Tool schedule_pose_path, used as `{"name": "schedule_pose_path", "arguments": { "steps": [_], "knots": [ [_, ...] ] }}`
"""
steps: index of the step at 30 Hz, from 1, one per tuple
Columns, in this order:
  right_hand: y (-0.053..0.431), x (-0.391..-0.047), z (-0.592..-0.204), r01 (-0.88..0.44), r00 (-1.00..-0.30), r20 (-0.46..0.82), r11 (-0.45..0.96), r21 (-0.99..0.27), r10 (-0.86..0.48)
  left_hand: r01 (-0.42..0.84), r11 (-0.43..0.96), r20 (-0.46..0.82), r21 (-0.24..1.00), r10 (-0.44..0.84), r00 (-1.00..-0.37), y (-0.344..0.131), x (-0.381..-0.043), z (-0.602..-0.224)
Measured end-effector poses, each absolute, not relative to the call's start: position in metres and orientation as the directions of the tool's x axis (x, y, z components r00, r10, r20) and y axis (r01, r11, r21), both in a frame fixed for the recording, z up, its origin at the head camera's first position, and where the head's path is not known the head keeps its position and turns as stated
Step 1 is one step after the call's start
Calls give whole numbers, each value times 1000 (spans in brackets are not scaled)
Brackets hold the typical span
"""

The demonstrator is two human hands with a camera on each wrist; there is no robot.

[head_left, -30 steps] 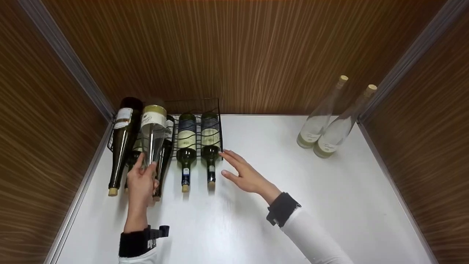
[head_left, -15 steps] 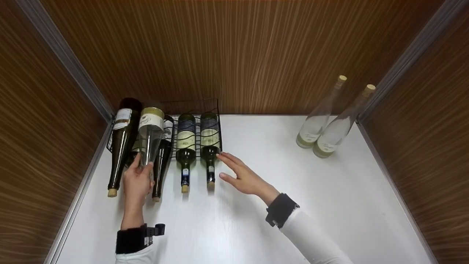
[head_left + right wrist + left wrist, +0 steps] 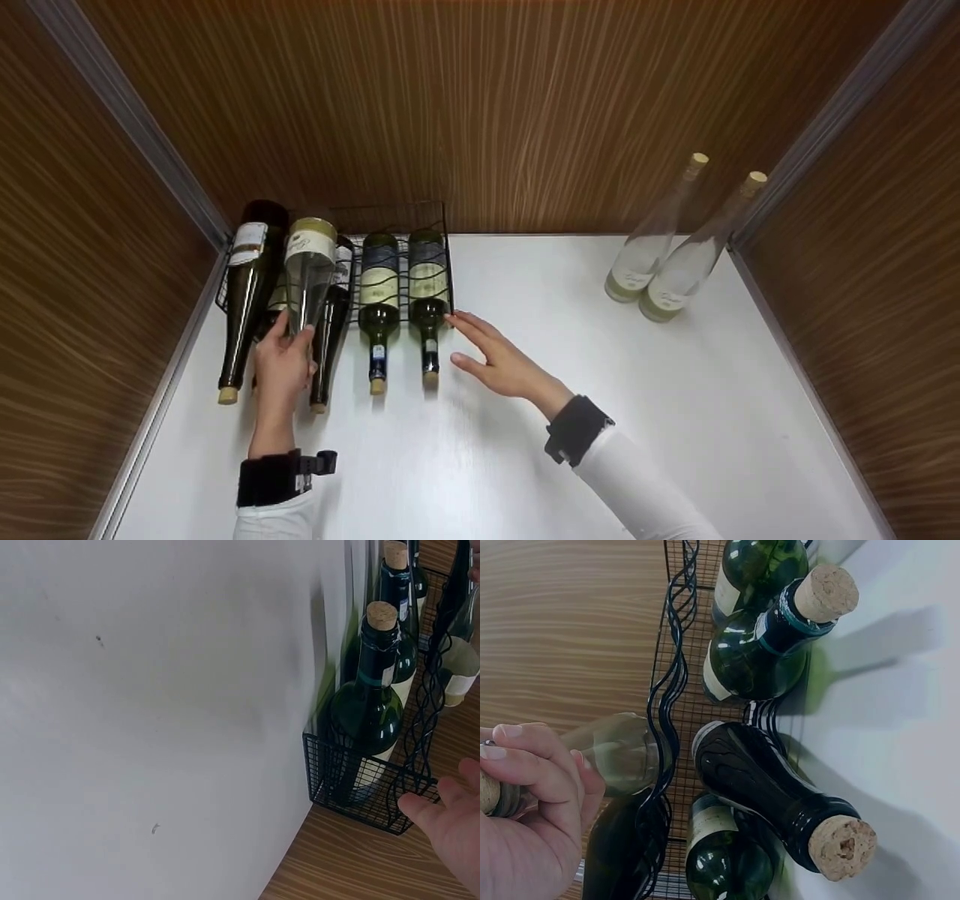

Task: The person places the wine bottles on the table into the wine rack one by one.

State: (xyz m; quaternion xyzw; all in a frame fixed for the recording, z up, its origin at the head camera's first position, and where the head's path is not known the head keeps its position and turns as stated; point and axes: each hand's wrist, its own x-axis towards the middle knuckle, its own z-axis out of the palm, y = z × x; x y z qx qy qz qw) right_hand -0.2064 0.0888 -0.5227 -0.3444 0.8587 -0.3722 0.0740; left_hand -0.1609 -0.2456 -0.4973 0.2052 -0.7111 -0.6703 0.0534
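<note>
My left hand (image 3: 281,367) grips the neck of a clear glass wine bottle (image 3: 311,259), whose cork (image 3: 487,793) sits near the palm. This bottle's white-labelled base points away, over the upper level of a black wire wine rack (image 3: 375,784). To its left, a dark bottle (image 3: 247,300) lies on that same level. Below are another dark bottle (image 3: 328,330), two green bottles (image 3: 380,285) and one partly hidden green bottle (image 3: 727,859), necks toward me. My right hand (image 3: 506,364), fingers extended, is at the rack's front right corner; whether it touches is unclear.
Two clear corked bottles (image 3: 634,262) stand upright at the back right of the white table (image 3: 540,285). Wood-patterned panels (image 3: 525,112) close in the back and both sides. The rack is close to the left and back panels.
The left hand and the clear bottle have shifted slightly left and the bottle's base has come down a little. The right hand has hardly moved.
</note>
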Motion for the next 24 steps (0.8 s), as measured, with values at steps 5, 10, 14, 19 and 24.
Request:
{"name": "schedule_pose_path", "arguments": {
  "steps": [5,10,14,19,24],
  "knots": [
    [90,-207,-524,-527,-755,125,483,-699,-643,-229,27,-205,973,-360,-910,-247,-163,-498],
    [91,-207,-525,-522,-758,119,487,-700,-641,-241,10,-221,970,-360,-906,-247,-166,-501],
    [92,-206,-525,-523,-758,116,490,-697,-642,-253,36,-221,967,-377,-899,-246,-169,-503],
    [93,-206,-525,-521,-758,115,490,-698,-643,-251,96,-197,963,-383,-903,-248,-170,-507],
    [92,-205,-527,-525,-756,121,485,-699,-644,-221,155,-154,963,-358,-921,-255,-168,-511]
  ]
}}
